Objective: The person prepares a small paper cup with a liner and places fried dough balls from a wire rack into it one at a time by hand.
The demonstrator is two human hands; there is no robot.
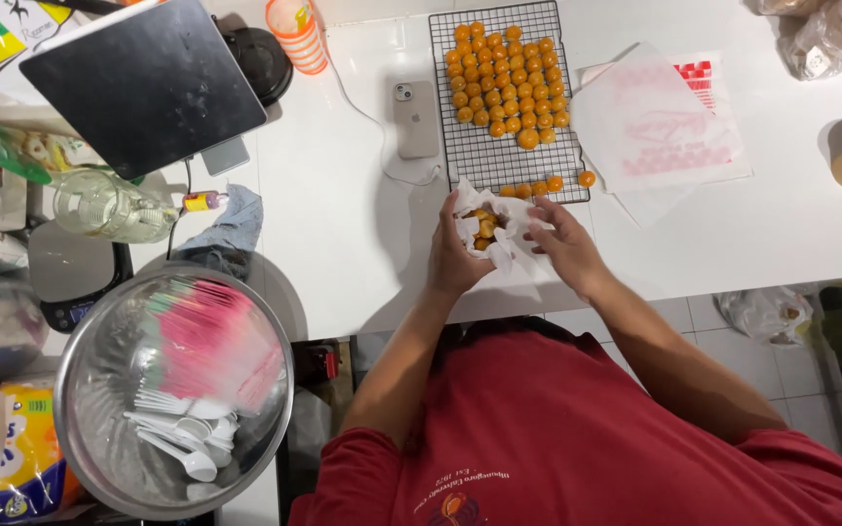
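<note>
My left hand (455, 255) cups white paper towel (501, 251) at desk (343, 224) edge, grip clamped on its left fold. My right hand (562, 244) rests on right fold, fingers spread, grip apart. Orange salted egg yolks (484, 227) sit inside towel. Wire cooling rack (499, 156) just beyond, more yolks in rows. Phone (415, 118) left of rack.
</note>
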